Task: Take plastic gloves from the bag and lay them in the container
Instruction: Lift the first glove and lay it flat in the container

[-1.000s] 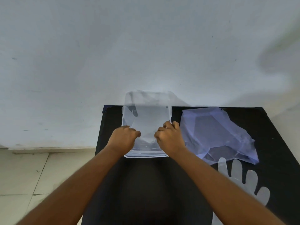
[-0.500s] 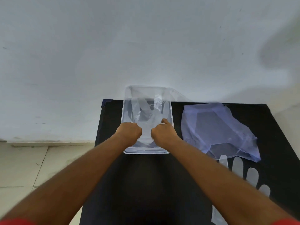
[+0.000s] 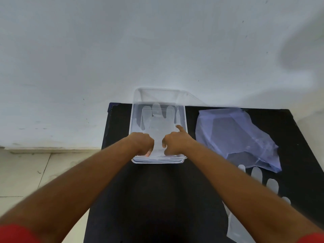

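Note:
A clear plastic container (image 3: 184, 120) stands at the back of the black table. A see-through plastic glove (image 3: 158, 120) lies flat inside it, fingers pointing away from me. My left hand (image 3: 142, 143) and my right hand (image 3: 176, 142) are over the container's near end, both pinching the glove's cuff; the right index finger points forward. The bluish plastic bag (image 3: 235, 135) lies crumpled to the right of the container. A second clear glove (image 3: 256, 193) lies flat on the table in front of the bag, partly hidden by my right forearm.
The black table (image 3: 154, 199) stands against a white wall (image 3: 157, 41); its left edge drops to a tiled floor (image 3: 31, 172). The container's far end sticks out past the table's back edge.
The glove was held up folded over the container; it has since been lowered and spread flat inside. Both hands have drawn back toward the container's near end.

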